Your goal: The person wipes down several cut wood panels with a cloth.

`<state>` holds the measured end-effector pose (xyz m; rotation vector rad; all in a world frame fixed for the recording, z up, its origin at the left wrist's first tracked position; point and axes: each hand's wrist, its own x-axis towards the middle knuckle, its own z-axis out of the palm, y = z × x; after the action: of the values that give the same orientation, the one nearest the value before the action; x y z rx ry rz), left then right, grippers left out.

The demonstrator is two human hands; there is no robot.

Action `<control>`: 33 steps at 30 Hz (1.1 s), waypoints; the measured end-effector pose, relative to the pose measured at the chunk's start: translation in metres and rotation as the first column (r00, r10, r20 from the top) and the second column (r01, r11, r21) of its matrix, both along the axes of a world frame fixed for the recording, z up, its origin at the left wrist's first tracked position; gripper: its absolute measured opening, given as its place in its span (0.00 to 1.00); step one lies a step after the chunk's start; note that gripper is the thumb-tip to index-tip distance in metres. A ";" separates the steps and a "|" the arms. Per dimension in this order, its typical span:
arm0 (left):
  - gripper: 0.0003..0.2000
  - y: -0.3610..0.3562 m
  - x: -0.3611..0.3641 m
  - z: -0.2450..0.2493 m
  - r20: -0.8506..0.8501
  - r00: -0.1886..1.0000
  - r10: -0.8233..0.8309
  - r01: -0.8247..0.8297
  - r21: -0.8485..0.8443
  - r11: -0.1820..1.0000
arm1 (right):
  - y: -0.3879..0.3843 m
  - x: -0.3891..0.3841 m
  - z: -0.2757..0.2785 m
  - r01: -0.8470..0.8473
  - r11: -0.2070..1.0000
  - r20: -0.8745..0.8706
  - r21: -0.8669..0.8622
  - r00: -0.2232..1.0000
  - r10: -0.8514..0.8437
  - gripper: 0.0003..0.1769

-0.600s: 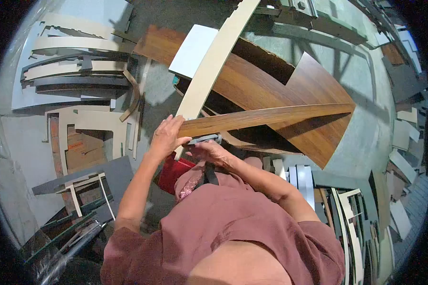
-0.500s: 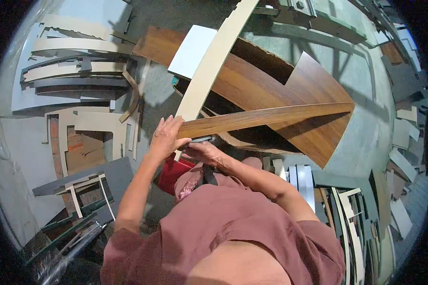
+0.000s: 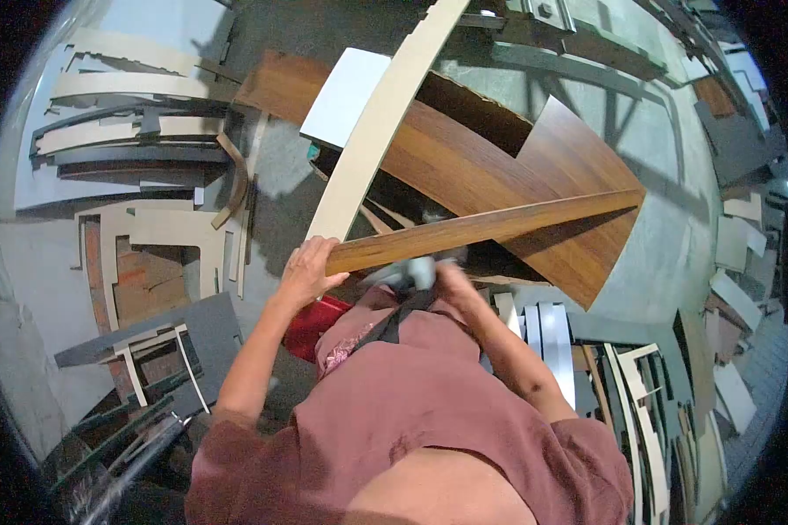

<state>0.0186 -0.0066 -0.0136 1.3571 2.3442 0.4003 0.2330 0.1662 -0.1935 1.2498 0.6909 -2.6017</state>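
My left hand (image 3: 310, 271) is wrapped round the near left end of a long narrow brown wood-grain strip (image 3: 464, 225), where a long cream strip (image 3: 368, 149) also ends. The brown strip stretches to the right across wider brown wood-grain boards (image 3: 464, 162). Below it, close to my lap, my right hand (image 3: 453, 287) is smeared by motion. A blurred pale grey object (image 3: 416, 273) shows right beside its fingers; whether they hold it is unclear. A white panel (image 3: 346, 96) lies partly beneath the cream strip.
Cream and grey cut pieces (image 3: 140, 85) lie at the upper left, with cream frames (image 3: 171, 229) below them. Something red (image 3: 315, 328) is beside my lap. Upright strips (image 3: 635, 402) stand at the lower right, and more offcuts (image 3: 731, 293) line the far right.
My right hand has moved right, away from the left hand and the strip's end, and the grey object has shifted right too. My left hand remains at the strip's end.
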 end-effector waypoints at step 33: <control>0.24 -0.133 0.071 -0.107 -0.140 0.583 0.800 -0.797 0.094 0.597 | 0.002 -0.205 0.040 -0.314 0.918 -0.161 0.245 0.920 0.357 0.07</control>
<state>0.0900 -0.1394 -0.1201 0.2139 3.0039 0.5686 0.0281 0.1679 -0.1539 0.8228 1.1415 -2.4297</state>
